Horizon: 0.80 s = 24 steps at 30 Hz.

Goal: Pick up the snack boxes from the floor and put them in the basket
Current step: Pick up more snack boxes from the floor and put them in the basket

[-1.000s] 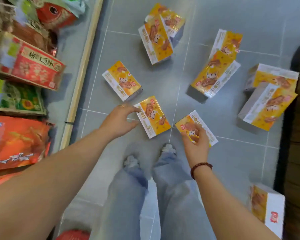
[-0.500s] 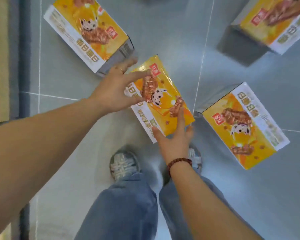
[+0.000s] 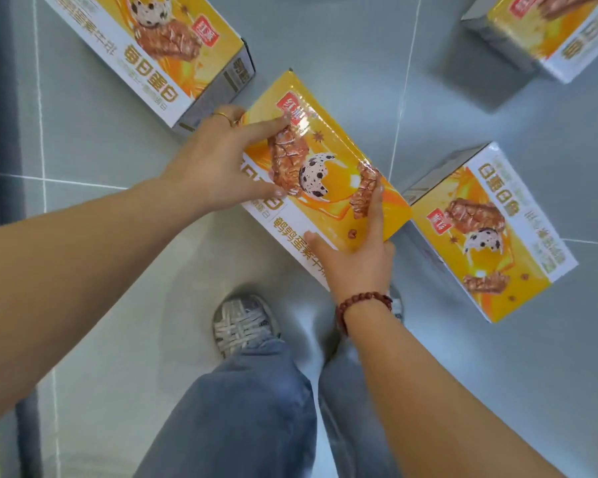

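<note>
A yellow and white snack box (image 3: 328, 132) lies at an angle on the grey tiled floor, just ahead of my feet. My left hand (image 3: 218, 160) grips its far left edge, fingers spread over the printed top. At the near end, my right hand (image 3: 356, 263) holds the box with fingers stretched along the top and thumb on the white strip. Three more snack boxes lie around it: one at the upper left (image 3: 152, 46), one at the right (image 3: 491, 232), one at the upper right (image 3: 549, 29). The basket is out of view.
My legs in blue jeans and a grey shoe (image 3: 242, 326) stand directly below the held box. A darker floor strip (image 3: 4, 132) runs along the left edge. Bare floor tiles show between the boxes.
The view has dropped closer to the floor. My right hand left the right-hand box and came onto the middle box; both hands have since tightened their hold on it.
</note>
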Motion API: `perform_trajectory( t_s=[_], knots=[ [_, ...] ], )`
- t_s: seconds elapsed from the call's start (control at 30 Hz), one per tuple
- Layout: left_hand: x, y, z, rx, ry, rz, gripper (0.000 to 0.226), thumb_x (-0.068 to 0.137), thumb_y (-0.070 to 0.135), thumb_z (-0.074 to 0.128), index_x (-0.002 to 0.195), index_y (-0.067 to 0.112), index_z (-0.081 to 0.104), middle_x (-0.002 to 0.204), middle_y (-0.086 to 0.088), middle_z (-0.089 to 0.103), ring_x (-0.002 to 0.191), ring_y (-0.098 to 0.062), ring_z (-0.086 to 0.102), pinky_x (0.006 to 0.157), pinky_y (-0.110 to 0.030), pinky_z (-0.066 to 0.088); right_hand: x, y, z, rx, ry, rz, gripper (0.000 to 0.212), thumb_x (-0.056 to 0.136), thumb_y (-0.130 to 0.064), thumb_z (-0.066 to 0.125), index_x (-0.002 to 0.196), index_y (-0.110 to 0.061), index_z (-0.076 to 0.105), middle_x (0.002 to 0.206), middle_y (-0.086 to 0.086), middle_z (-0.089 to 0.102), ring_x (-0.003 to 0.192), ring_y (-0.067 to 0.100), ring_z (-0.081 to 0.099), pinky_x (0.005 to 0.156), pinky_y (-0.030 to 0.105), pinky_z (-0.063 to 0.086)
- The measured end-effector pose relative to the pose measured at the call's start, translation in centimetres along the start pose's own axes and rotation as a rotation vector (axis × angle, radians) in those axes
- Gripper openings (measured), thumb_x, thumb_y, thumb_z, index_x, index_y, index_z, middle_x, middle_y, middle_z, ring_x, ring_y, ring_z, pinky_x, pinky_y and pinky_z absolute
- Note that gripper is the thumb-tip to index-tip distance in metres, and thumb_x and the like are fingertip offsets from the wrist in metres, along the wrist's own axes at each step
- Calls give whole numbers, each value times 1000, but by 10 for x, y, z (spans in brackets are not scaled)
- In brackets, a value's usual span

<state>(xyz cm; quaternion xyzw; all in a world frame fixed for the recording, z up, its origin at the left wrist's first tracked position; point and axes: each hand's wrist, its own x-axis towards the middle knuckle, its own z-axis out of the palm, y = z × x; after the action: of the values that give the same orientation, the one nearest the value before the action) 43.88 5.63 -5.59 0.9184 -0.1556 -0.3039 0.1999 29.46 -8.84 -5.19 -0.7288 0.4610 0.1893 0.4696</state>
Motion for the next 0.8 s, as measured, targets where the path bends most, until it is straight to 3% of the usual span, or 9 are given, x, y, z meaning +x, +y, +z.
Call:
perform_trajectory(
  t_s=[0.17,0.47,0.7,0.8],
  knots=[
    [-67,39,-93,-31,220,-88,81,61,51,79,131,52,39,141,-9,36,129,-27,38,105,-42,37,-39,-89,-71,-173,-52,-248,107,62,-46,81,140,-56,8,123,8,48,102,22,55,90,32,46],
    [-233,145,-300,-95,586,-233,79,61,54,76,132,49,42,125,-9,45,112,-29,49,89,-44,47,-196,-309,-195,-418,-168,-646,108,59,-46,83,136,-62,10,126,4,49,108,24,56,91,34,46],
    [-374,215,-398,-138,758,-386,77,63,61,71,132,56,35,136,-9,40,122,-30,44,92,-41,46,-351,-404,-264,-610,-187,-933,104,59,-49,82,137,-60,14,144,5,35,124,26,46,98,35,41],
    [-418,234,-422,-157,849,-417,78,63,61,72,131,55,36,127,-7,43,112,-28,49,85,-37,46,-393,-426,-283,-623,-220,-1035,103,60,-51,81,140,-56,15,140,5,40,124,24,45,97,32,40]
  ],
)
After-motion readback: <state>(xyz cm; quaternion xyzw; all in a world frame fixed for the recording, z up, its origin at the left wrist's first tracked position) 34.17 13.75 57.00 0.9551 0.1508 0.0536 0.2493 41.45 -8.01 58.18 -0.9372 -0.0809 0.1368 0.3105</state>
